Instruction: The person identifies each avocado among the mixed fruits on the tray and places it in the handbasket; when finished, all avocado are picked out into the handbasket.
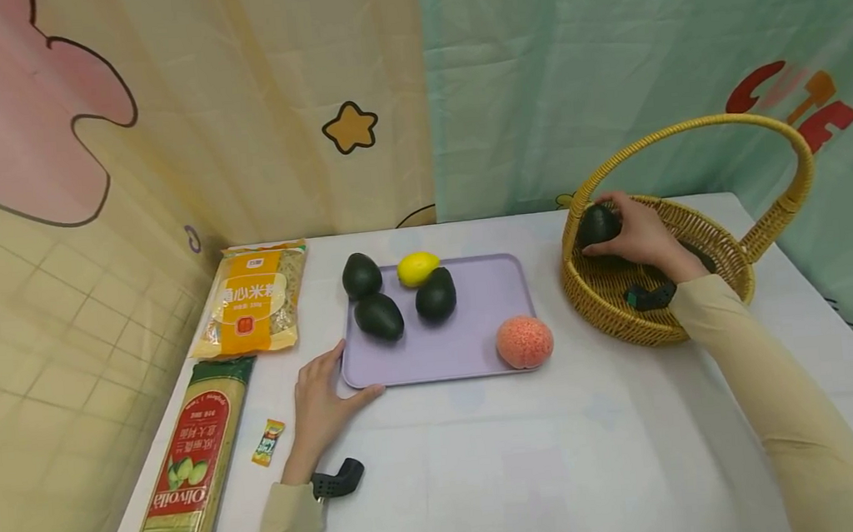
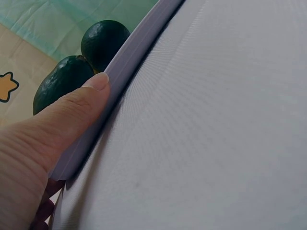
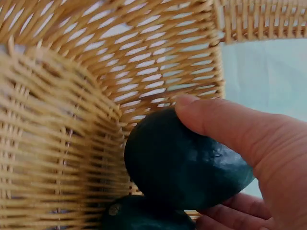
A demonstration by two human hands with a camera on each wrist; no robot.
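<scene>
My right hand point(image 1: 638, 233) grips a dark green avocado point(image 1: 599, 225) inside the wicker basket point(image 1: 583, 300), thumb over its top and fingers beneath. Below it in the right wrist view is another avocado point(image 3: 144, 213). My left hand point(image 1: 324, 403) rests at the near left corner of a lilac tray point(image 1: 468, 313), thumb along the front rim and fingers beside the left edge. Around the tray's left part are three avocados, one of them point(image 1: 379, 316) near that hand. A yellow lemon point(image 1: 418, 269) lies by the back rim, and a pink round fruit point(image 1: 524, 342) at the near right corner.
Left of the tray lie a yellow rice-noodle bag point(image 1: 252, 300), a long Olivoilà pasta pack point(image 1: 191, 477) and a small wrapped candy point(image 1: 267, 442). The basket's tall handle point(image 1: 686, 124) arches above my right hand. Curtains point(image 1: 487, 86) hang behind the white table point(image 1: 533, 475).
</scene>
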